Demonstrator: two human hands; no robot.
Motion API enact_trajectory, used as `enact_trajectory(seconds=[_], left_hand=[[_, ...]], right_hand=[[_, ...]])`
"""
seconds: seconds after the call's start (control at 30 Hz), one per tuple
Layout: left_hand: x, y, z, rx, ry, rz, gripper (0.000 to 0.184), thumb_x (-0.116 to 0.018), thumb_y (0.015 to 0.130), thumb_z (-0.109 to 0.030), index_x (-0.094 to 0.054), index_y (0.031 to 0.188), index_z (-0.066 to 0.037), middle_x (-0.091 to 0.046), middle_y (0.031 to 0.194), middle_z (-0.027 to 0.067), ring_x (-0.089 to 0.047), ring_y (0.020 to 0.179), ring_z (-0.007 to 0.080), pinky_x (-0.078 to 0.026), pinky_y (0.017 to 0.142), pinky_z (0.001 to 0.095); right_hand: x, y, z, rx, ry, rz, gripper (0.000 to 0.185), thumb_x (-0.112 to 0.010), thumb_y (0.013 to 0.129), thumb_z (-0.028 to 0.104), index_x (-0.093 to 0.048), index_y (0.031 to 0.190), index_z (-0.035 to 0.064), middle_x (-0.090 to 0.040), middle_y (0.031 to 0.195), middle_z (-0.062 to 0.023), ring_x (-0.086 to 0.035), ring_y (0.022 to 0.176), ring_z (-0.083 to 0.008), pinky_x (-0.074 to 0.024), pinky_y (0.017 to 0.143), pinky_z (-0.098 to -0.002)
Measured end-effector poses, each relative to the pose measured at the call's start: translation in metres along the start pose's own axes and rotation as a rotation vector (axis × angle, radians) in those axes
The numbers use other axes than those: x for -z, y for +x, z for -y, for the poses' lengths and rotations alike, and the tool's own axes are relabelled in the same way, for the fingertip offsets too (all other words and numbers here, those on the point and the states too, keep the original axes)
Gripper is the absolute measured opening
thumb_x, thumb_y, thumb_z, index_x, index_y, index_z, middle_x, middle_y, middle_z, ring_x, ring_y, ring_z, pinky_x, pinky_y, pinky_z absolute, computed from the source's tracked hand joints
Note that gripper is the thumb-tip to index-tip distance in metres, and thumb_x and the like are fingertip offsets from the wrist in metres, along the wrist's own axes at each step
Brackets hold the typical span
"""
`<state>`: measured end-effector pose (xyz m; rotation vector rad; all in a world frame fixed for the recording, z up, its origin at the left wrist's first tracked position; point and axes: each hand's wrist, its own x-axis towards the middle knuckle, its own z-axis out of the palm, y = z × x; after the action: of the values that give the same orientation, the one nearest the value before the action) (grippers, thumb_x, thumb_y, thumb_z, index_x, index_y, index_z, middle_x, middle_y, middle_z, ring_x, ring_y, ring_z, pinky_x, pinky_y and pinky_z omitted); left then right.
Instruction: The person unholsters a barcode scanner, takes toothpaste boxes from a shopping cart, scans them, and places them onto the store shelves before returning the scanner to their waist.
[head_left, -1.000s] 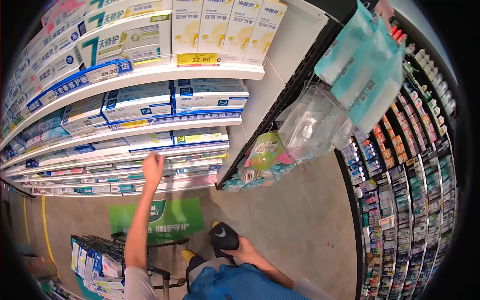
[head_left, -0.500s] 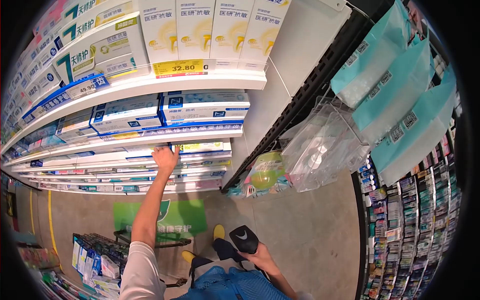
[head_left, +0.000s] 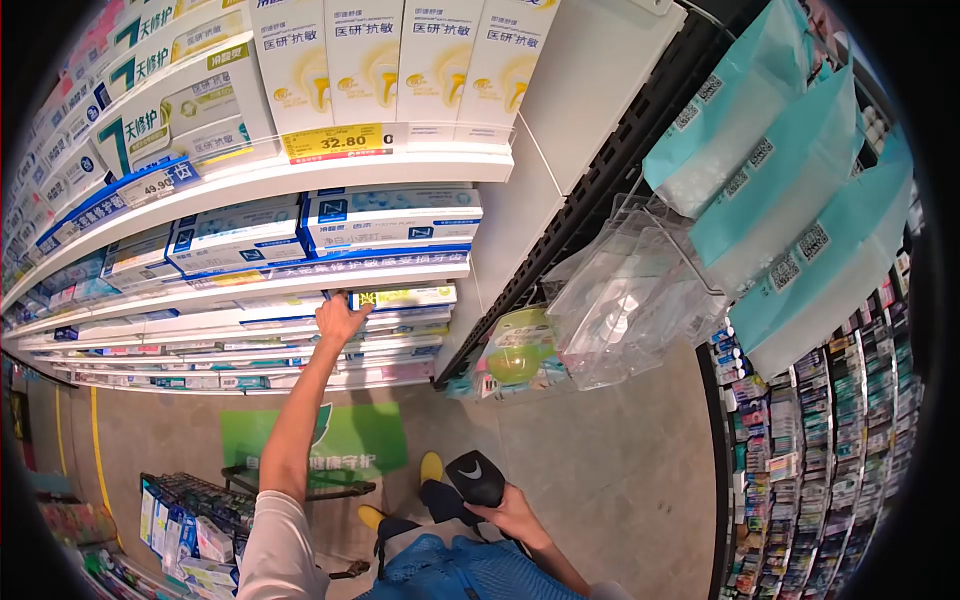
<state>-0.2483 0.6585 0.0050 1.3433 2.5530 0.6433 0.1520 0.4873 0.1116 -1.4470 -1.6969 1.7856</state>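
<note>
My left hand [head_left: 341, 319] reaches into the shelf below the blue and white toothpaste boxes [head_left: 390, 220]. Its fingers are at the left end of a white box with yellow-green print [head_left: 410, 297]; the fingertips are partly hidden under the shelf above, so a grip cannot be made out. Low in front of my body, my right hand [head_left: 512, 513] is wrapped round a black object with a white swoosh mark [head_left: 476, 478].
A shopping cart [head_left: 200, 500] holding several boxes stands at the lower left. Clear plastic holders [head_left: 630, 310] and teal bags [head_left: 785, 200] hang at the right. More stocked shelves [head_left: 810, 450] curve along the far right. A green floor sticker [head_left: 375, 430] lies below the shelf.
My left hand has moved right and in to the yellow-green printed box. My right hand still holds the black object. The view has shifted closer to the shelf.
</note>
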Motion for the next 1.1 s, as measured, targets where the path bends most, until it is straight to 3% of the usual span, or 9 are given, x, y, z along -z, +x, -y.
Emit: enact_trajectory(seconds=[0.07, 0.27, 0.5, 0.63, 0.73, 0.8, 0.93, 1.1], left_hand=[[0.006, -0.003, -0.001, -0.054, -0.066, -0.005, 0.055, -0.074, 0.063, -0.048, -0.062, 0.088, 0.0, -0.065, 0.074, 0.0193, -0.063, 0.073, 0.0362, -0.048, 0.065, 0.0433], [0.012, -0.007, 0.001, -0.107, -0.042, 0.036, 0.046, -0.075, 0.066, -0.037, -0.062, 0.089, 0.001, -0.065, 0.076, 0.0201, -0.063, 0.077, 0.0368, -0.049, 0.07, 0.0439], [0.008, -0.006, -0.005, -0.117, 0.012, 0.027, 0.045, -0.075, 0.068, -0.033, -0.06, 0.092, 0.001, -0.063, 0.085, 0.0222, -0.061, 0.082, 0.0377, -0.049, 0.072, 0.0442], [0.013, -0.014, -0.033, -0.453, 0.08, -0.221, 0.042, -0.074, 0.067, -0.03, -0.06, 0.09, 0.002, -0.061, 0.083, 0.02, -0.058, 0.08, 0.0368, -0.047, 0.075, 0.0434], [-0.001, -0.011, -0.066, -0.497, 0.124, -0.065, 0.04, -0.073, 0.069, -0.026, -0.06, 0.093, 0.002, -0.061, 0.081, 0.0191, -0.059, 0.081, 0.0348, -0.046, 0.076, 0.043], [-0.022, -0.006, -0.084, -0.686, -0.033, -0.003, 0.039, -0.069, 0.074, -0.026, -0.057, 0.099, 0.001, -0.061, 0.086, 0.0182, -0.058, 0.082, 0.0351, -0.047, 0.073, 0.0414], [-0.058, 0.003, -0.103, -0.905, -0.149, -0.167, 0.049, -0.07, 0.071, -0.02, -0.053, 0.111, 0.003, -0.061, 0.09, 0.0183, -0.06, 0.085, 0.034, -0.049, 0.074, 0.04], [-0.074, 0.013, -0.114, -0.854, -0.049, -0.019, 0.051, -0.07, 0.069, -0.014, -0.05, 0.113, 0.003, -0.059, 0.098, 0.0211, -0.06, 0.088, 0.0352, -0.049, 0.078, 0.0408]], right_hand=[[-0.001, -0.003, 0.002, 0.014, 0.073, -0.025, 0.034, -0.074, 0.072, 0.011, -0.06, 0.099, -0.0043, -0.065, 0.087, -0.0069, -0.059, 0.079, -0.0103, -0.0484, 0.071, -0.0257], [-0.005, -0.009, 0.0, -0.017, 0.087, 0.002, 0.034, -0.074, 0.072, 0.012, -0.061, 0.099, -0.0035, -0.066, 0.088, -0.0063, -0.058, 0.079, -0.01, -0.0481, 0.072, -0.0255], [-0.006, -0.011, -0.008, -0.002, 0.068, -0.004, 0.036, -0.074, 0.073, 0.014, -0.06, 0.101, -0.0034, -0.065, 0.089, -0.0059, -0.057, 0.08, -0.0097, -0.0473, 0.073, -0.0254], [-0.003, -0.009, -0.012, 0.005, 0.111, 0.024, 0.037, -0.073, 0.074, 0.013, -0.059, 0.104, -0.0034, -0.066, 0.093, -0.0081, -0.059, 0.085, -0.0114, -0.047, 0.077, -0.026], [-0.004, -0.009, -0.014, -0.021, 0.154, 0.035, 0.039, -0.073, 0.074, 0.013, -0.058, 0.105, -0.0038, -0.066, 0.095, -0.0094, -0.06, 0.088, -0.0125, -0.0469, 0.08, -0.0265], [-0.005, -0.01, -0.011, -0.023, 0.198, 0.026, 0.038, -0.073, 0.074, 0.012, -0.059, 0.105, -0.0041, -0.066, 0.095, -0.0086, -0.059, 0.088, -0.0117, -0.0468, 0.079, -0.0261], [0.001, -0.016, -0.015, -0.015, 0.204, -0.049, 0.036, -0.073, 0.075, 0.012, -0.059, 0.103, -0.0046, -0.065, 0.092, -0.0069, -0.058, 0.086, -0.0105, -0.047, 0.078, -0.0254], [0.006, -0.025, -0.034, -0.043, 0.258, -0.142, 0.036, -0.074, 0.074, 0.012, -0.059, 0.102, -0.0041, -0.065, 0.09, -0.0064, -0.058, 0.083, -0.0099, -0.0475, 0.076, -0.0254]])
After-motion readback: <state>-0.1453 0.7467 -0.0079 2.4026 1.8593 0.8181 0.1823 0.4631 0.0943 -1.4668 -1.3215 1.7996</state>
